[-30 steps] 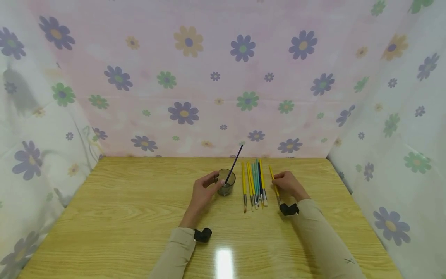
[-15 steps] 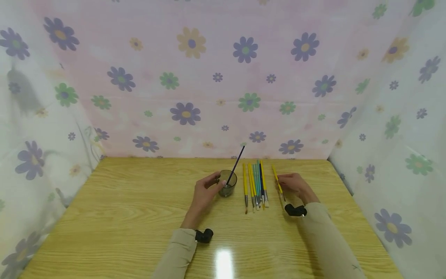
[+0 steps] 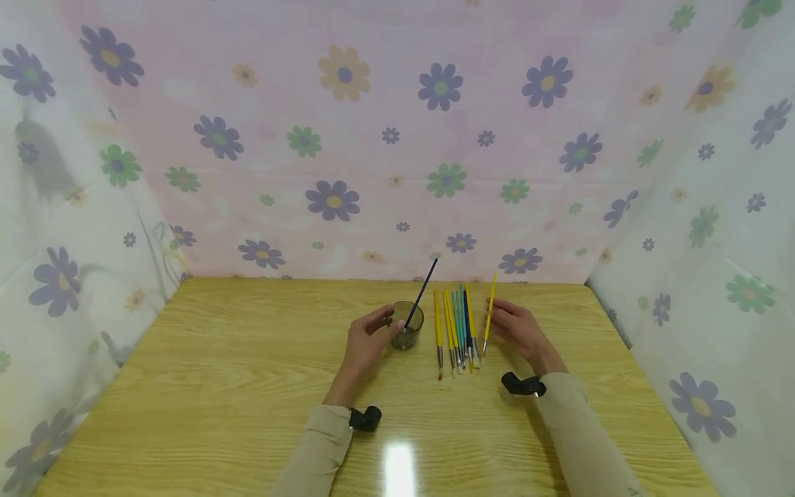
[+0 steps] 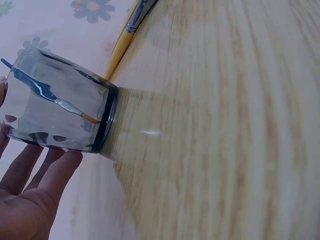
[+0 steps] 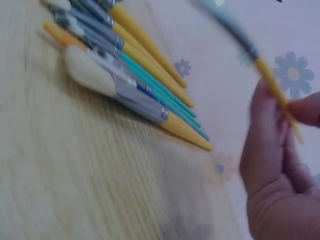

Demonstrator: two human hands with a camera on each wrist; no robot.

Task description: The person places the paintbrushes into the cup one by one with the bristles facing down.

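My left hand [image 3: 365,342] holds a clear grey glass [image 4: 60,107] from its left side, thumb near the rim and fingers along the wall. Inside the glass leans a dark-handled paintbrush [image 3: 424,286] with brown bristles at the bottom. My right hand [image 3: 520,331] pinches a yellow-handled paintbrush [image 3: 491,310] between thumb and fingers, lifted off the table, handle end up and bristles down. In the right wrist view that brush [image 5: 270,77] is partly blurred. Between the hands lies a row of paintbrushes [image 3: 458,328] with yellow, teal and dark blue handles, bristles toward me.
The wooden table [image 3: 236,386] reaches back to a flowered cloth [image 3: 373,159] that also hangs on both sides. A yellow brush [image 3: 437,331] lies slightly apart at the row's left end, close to the glass.
My right hand has raised the yellow paintbrush off the table and tipped it, its bristle end swinging left toward the row. The left hand stays at the glass.
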